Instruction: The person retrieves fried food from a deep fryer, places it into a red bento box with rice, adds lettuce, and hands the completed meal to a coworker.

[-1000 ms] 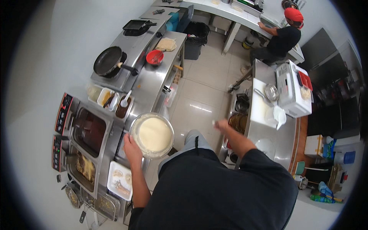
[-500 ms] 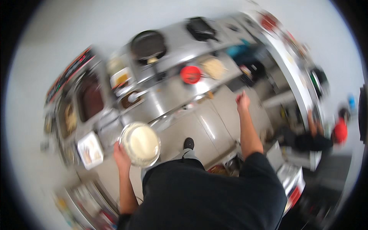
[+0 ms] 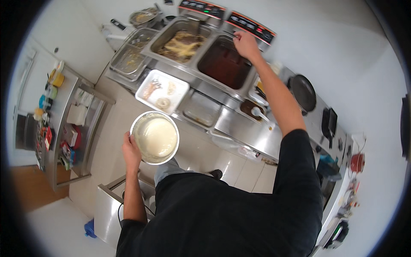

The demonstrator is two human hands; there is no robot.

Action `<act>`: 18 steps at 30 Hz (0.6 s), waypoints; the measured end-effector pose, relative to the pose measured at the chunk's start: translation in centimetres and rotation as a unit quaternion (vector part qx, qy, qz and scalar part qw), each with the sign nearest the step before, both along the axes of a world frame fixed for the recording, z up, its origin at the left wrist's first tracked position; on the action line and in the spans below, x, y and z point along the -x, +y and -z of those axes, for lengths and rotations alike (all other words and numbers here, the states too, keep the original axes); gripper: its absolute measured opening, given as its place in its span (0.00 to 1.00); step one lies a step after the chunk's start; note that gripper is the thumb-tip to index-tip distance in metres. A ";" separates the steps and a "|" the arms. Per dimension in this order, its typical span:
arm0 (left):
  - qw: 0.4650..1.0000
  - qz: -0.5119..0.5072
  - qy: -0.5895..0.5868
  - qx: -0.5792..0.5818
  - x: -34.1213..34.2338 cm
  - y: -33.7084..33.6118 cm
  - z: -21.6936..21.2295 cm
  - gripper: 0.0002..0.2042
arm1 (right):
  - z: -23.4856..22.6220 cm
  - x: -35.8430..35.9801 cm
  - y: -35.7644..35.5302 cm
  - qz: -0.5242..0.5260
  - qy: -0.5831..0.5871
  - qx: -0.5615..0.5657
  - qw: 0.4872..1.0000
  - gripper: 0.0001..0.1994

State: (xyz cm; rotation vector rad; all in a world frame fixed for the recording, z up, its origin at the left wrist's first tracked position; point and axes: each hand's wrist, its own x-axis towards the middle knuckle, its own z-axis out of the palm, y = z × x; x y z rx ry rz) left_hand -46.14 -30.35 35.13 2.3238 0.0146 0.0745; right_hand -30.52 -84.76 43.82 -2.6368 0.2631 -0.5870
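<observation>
My left hand [image 3: 132, 150] grips the rim of a round metal bowl [image 3: 133, 128] in front of my body. Pale, creamy batter [image 3: 157, 138] lies inside it. My right hand [image 3: 246, 45] reaches over the back edge of the right-hand deep fryer [image 3: 224, 66], which holds dark brown oil. Its fingers are closed at a small dark part there; what they hold, if anything, is too small to make out. Yellow strips of food float in the left-hand fryer [image 3: 182, 45]. Beside the bowl, a white tray [image 3: 143, 92] carries several pale and pinkish food pieces.
Two control panels [image 3: 250, 26] stand behind the fryers. A clear tray [image 3: 128, 64] and a strainer [image 3: 143, 17] are at the left. Right of the fryers are a sauce tub with a white ladle [image 3: 258, 112] and a black frying pan [image 3: 302, 92]. A steel shelf [image 3: 64, 124] stands far left.
My view has swung left toward the fryers. My right hand has moved from above the floor to the right fryer's back edge. The bowl stays in my left hand.
</observation>
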 end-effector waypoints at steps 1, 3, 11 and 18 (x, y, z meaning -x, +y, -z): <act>1.000 -0.019 -0.006 0.006 -1.9 2.1 0.6 0.13 | 0.3 -4.6 0.4 0.019 0.001 0.029 0.999 0.14; 0.999 -0.048 -0.007 -0.017 -6.1 6.1 1.8 0.13 | 1.1 -13.1 0.2 0.075 0.064 0.060 0.993 0.21; 0.987 -0.117 0.025 -0.103 -22.7 20.0 5.5 0.14 | 4.3 -31.7 -3.3 0.227 0.139 0.275 0.924 0.17; 0.985 -0.148 0.049 -0.077 -31.8 24.2 9.6 0.13 | 3.9 -30.8 -3.5 0.155 0.140 0.322 0.924 0.14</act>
